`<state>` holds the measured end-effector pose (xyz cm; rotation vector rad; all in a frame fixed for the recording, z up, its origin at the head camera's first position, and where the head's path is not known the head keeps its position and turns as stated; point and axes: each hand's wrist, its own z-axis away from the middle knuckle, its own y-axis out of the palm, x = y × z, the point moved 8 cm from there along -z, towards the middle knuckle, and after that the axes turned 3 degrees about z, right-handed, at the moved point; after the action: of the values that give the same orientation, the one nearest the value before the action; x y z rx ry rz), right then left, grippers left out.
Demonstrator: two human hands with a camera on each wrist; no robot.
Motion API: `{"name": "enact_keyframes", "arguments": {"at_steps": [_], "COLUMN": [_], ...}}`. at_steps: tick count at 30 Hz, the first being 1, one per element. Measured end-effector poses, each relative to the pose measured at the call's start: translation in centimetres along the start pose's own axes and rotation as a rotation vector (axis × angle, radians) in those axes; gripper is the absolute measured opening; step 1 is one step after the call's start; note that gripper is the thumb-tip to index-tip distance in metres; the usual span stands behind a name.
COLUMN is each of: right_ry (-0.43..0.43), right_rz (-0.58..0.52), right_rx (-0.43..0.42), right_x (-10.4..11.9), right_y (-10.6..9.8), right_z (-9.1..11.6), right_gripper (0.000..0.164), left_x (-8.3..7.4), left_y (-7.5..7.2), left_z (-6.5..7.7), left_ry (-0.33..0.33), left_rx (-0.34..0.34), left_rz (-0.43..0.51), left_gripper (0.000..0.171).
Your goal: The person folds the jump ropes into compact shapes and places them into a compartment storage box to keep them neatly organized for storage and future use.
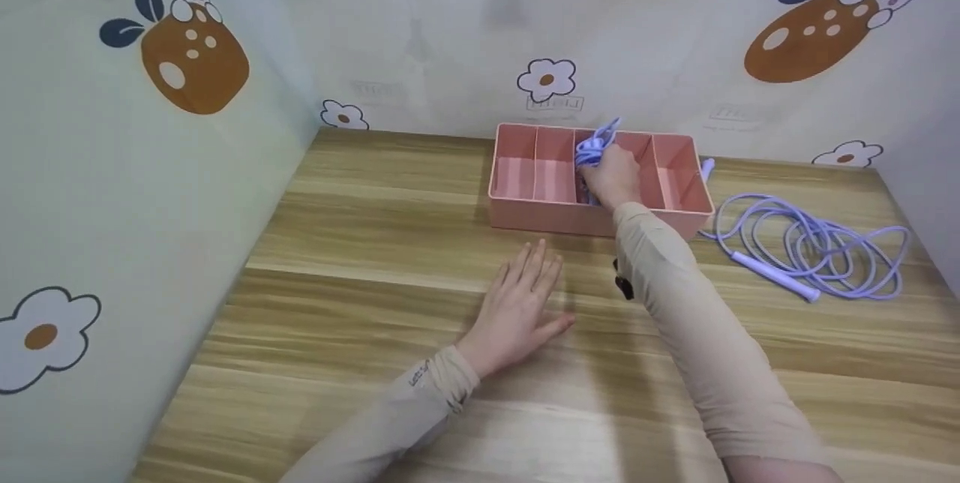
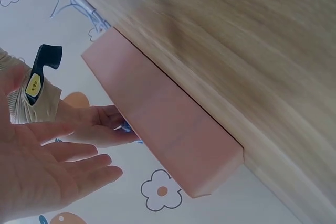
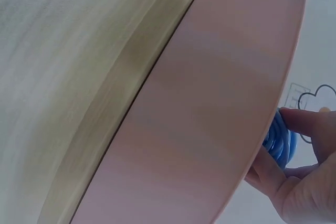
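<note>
A pink box (image 1: 551, 217) with several compartments stands near the back wall. My right hand (image 1: 616, 174) reaches into its middle part and grips a coiled blue cord (image 1: 592, 149), one loop of which sticks up above the rim. In the right wrist view, thumb and fingers pinch the blue coil (image 3: 279, 140) just over the box edge. My left hand (image 1: 515, 312) is in front of the box, fingers extended and holding nothing. The left wrist view shows this left hand (image 2: 50, 174) beside the pink box (image 2: 163, 114).
Right of the box lies a loosely coiled blue-purple jump rope (image 1: 825, 243) with a handle (image 1: 776, 277). A second handle (image 1: 707, 168) shows behind the box's right end. The wood-grain table (image 1: 337, 303) meets patterned walls (image 1: 450, 33) at the back and sides.
</note>
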<state>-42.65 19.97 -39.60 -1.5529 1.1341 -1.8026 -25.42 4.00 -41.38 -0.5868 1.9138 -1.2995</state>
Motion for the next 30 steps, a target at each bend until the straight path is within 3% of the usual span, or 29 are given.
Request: {"name": "enact_keyframes", "arguments": {"at_steps": [6, 11, 30], "right_ry": [0.03, -0.006, -0.051], "right_rz": [0.016, 0.083, 0.131], "right_rx": [0.019, -0.027, -0.117], "right_x": [-0.2, -0.1, -0.2], "right_y": [0.9, 1.1, 1.0], "right_z": [0.2, 0.3, -0.1], "right_gripper": [0.036, 0.036, 0.031], "left_x": [0.1, 0.0, 0.2], "left_y": [0.3, 0.5, 0.8], "left_z": [0.2, 0.3, 0.7], "left_ry": [-0.003, 0.007, -0.006], "left_rx": [0.014, 0.019, 0.059], "left_rz": [-0.012, -0.029, -0.039], "left_gripper": [0.073, 0.072, 0.073]}}
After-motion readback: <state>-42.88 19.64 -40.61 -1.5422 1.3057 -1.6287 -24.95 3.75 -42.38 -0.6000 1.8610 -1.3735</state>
